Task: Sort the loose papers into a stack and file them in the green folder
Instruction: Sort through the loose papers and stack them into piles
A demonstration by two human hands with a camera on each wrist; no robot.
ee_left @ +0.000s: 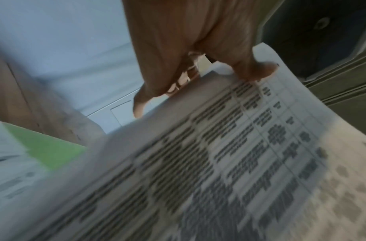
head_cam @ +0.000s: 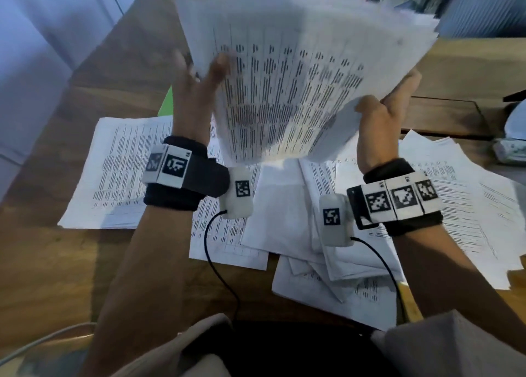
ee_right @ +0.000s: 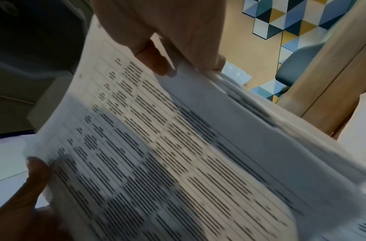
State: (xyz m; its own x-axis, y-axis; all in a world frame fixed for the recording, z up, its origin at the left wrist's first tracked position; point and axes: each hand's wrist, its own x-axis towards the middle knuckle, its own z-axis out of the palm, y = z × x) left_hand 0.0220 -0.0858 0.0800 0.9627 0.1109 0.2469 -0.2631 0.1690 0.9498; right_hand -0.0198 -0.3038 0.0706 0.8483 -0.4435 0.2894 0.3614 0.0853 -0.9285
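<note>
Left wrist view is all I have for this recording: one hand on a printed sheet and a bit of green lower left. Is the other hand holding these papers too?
Observer: Yes. In the head view the right hand grips the held stack at its right edge, opposite the left hand.
Operator: Is it one sheet or several?
Observer: Several. The right wrist view shows layered page edges fanned under the right hand's fingers.
Operator: Are all the papers gathered?
Observer: No. Many loose papers lie scattered on the wooden table below the raised stack.
Operator: And the green bit?
Observer: Probably the green folder; only a sliver shows beside the left forearm.
</note>
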